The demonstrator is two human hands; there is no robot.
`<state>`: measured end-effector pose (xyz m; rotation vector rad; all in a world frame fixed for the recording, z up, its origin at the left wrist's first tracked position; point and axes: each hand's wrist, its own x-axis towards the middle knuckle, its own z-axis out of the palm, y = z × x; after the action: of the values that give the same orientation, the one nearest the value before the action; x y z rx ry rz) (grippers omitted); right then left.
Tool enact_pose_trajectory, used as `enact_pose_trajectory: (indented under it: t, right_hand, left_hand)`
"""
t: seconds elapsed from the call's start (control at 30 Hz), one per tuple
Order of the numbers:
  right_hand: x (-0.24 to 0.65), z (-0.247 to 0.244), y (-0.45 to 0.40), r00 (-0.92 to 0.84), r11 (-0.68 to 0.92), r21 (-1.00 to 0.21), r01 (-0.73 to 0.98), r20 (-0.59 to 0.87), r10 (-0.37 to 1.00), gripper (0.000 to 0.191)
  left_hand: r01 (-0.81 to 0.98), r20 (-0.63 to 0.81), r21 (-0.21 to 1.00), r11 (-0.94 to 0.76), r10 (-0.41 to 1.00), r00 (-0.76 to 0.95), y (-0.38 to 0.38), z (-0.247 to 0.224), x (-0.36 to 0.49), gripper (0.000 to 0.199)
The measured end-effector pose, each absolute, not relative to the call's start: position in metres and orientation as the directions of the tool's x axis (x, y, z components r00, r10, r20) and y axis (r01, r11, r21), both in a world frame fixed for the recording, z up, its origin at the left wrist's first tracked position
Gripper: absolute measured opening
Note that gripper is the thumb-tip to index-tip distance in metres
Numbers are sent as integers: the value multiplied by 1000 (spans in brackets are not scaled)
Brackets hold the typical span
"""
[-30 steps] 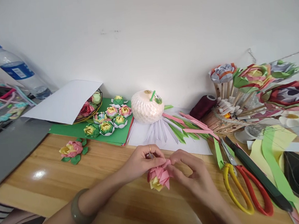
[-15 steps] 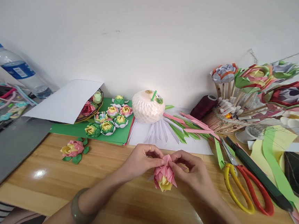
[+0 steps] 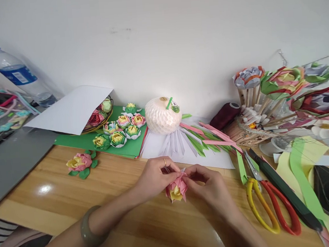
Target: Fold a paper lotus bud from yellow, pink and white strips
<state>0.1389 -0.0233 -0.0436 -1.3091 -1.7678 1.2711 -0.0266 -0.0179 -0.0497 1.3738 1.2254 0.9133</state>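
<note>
A pink paper flower with a yellow centre (image 3: 176, 189) is held between my two hands above the wooden table. My left hand (image 3: 157, 176), with a ring on one finger, pinches its upper left edge. On the other side, my right hand (image 3: 205, 181) grips the upper right edge between thumb and fingers. The tips of both hands nearly meet at the top of the flower, and what lies behind it is hidden. To the left lies another pink and yellow paper flower (image 3: 80, 163) with green leaves, resting on the table.
Scissors with yellow and red handles (image 3: 271, 202) and a dark green cutter-like tool (image 3: 285, 189) lie at right. Behind stand a white netted fruit (image 3: 164, 116), folded paper strips (image 3: 170, 144) and several paper flowers (image 3: 118, 138) on green card. A water bottle (image 3: 19, 74) leans at left.
The pink flower has tipped and shifted slightly up and left, with its yellow centre turned more toward me. Both hands keep hold of it.
</note>
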Motion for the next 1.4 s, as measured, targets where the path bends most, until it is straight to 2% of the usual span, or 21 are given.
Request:
enact_pose_trajectory:
  t: [0.17, 0.27, 0.37, 0.47, 0.63, 0.7, 0.77, 0.87, 0.97, 1.1, 1.2, 1.27, 1.4]
  right_hand:
    - [138, -51, -23, -267, -3, -931, 365, -107, 958, 17]
    - [139, -56, -22, -281, -36, -932, 361, -145, 949, 17]
    - [140, -57, -21, -336, -5, -916, 401, -152, 930, 17]
    - [141, -55, -22, -339, 140, -867, 478, -35, 940, 17]
    - [142, -51, -26, -390, 451, -696, 558, 259, 884, 14]
    - [143, -51, -25, -410, 533, -637, 557, 348, 843, 12]
    - [144, -50, -24, -431, 604, -595, 530, 425, 796, 11]
    - [146, -45, -22, -406, 652, -548, 525, 512, 757, 14]
    - [148, -41, -20, -336, 634, -523, 570, 556, 760, 14]
    - [148, -39, -21, -305, 625, -512, 589, 576, 758, 8]
    - [146, -37, -24, -205, 578, -542, 610, 597, 776, 5]
    - [144, -34, -26, -181, 517, -652, 555, 511, 840, 5]
    - [141, -29, -29, -290, 274, -886, 373, 169, 942, 22]
  left_hand:
    - [158, -224, 970, 184, 930, 293, -11, -51, -30, 10]
    - [184, -199, 971, 155, 948, 251, -13, -53, -29, 13]
    - [221, -156, 969, 109, 965, 209, -15, -53, -28, 12]
    - [163, -173, 977, 135, 953, 250, -13, -51, -30, 12]
    - [-127, -324, 918, 375, 896, 303, -7, -50, -33, 21]
    - [-131, -362, 895, 426, 866, 346, -7, -51, -33, 24]
    - [-92, -348, 909, 406, 861, 371, -8, -52, -32, 17]
    - [-38, -233, 965, 260, 915, 329, -11, -49, -31, 7]
    - [52, -97, 995, 85, 946, 310, -15, -42, -30, 7]
    - [135, 63, 985, -111, 947, 316, -19, -37, -28, 7]
    - [158, 226, 950, -270, 942, 249, -21, -39, -28, 6]
    - [180, 345, 906, -382, 916, 206, -22, -42, -27, 6]
    - [242, 514, 793, -559, 827, 226, -22, -48, -27, 8]
